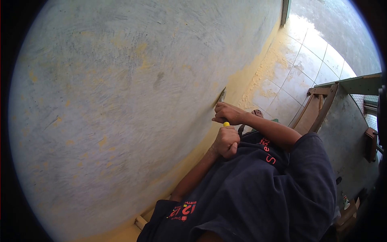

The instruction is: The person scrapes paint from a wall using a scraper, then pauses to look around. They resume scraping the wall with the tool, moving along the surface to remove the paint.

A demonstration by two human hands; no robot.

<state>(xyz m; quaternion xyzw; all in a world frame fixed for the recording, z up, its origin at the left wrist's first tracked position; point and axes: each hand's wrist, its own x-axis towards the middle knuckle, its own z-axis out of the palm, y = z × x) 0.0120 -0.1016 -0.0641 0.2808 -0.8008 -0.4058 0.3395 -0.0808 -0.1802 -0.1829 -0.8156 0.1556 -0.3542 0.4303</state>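
Note:
A scraper with a thin metal blade [222, 95] and a yellow handle [226, 124] is between my hands, its blade tip against the wall. My right hand [229, 113] is closed round it just behind the blade. My left hand [227, 142] is wrapped in a fist lower down, with the yellow part showing at its top. Most of the handle is hidden by my fingers. The wall [121, 101] is grey-white, with scratch marks and yellowish patches. Close to the blade, its lower strip is yellow.
A tiled floor [296, 68] has pale yellow flakes along the wall's foot. A foot [257, 113] shows beyond my right forearm. At the right stands a wooden frame [322, 101] beside a grey panel [346, 133]. A piece of wood [140, 222] lies at the lower left.

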